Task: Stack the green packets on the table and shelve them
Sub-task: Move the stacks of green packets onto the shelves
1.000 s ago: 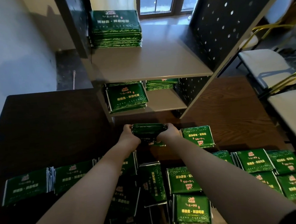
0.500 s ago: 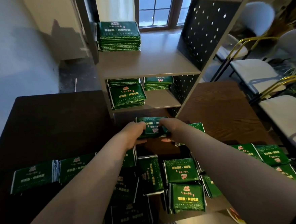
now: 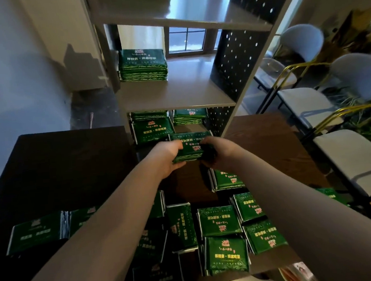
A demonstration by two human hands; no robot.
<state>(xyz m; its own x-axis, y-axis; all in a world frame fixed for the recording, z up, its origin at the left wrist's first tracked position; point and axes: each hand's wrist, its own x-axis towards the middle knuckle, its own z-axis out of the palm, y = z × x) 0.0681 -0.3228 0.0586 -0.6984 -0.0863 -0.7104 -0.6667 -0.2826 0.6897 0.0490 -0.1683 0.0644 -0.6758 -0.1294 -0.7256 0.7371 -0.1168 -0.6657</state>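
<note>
Head view: both arms reach forward over the table (image 3: 72, 170), and the two hands hold one stack (image 3: 190, 143) of green packets between them. The left hand (image 3: 167, 158) grips the stack's left end, thumb on top and fingers curled beneath. The right hand (image 3: 221, 153) grips the right end, though its fingers sit in shadow. The stack is clear of the table, roughly level, its long axis running left to right across the person's front. Neither hand is nearer the rack (image 3: 240, 55); they stand about even.

The coming move turns on what lies straight ahead. The lower board (image 3: 192, 127) is just beyond the stack, and it already carries a left pile (image 3: 152, 129) near its front and a back pile (image 3: 189, 116) further in. The stack sits right of the left pile and in front of the back pile, so the free spot seems to be directly forward. Its long axis already lies along the shelf front, so a straight push should do, with no turn. The likely snags are the left pile's corner and the rack's right post.

Up and ahead, the middle board (image 3: 187, 92) holds a top pile (image 3: 143, 64) at its left, with bare surface beside it. Loose packets (image 3: 221, 220) lie on the table under the arms.
</note>
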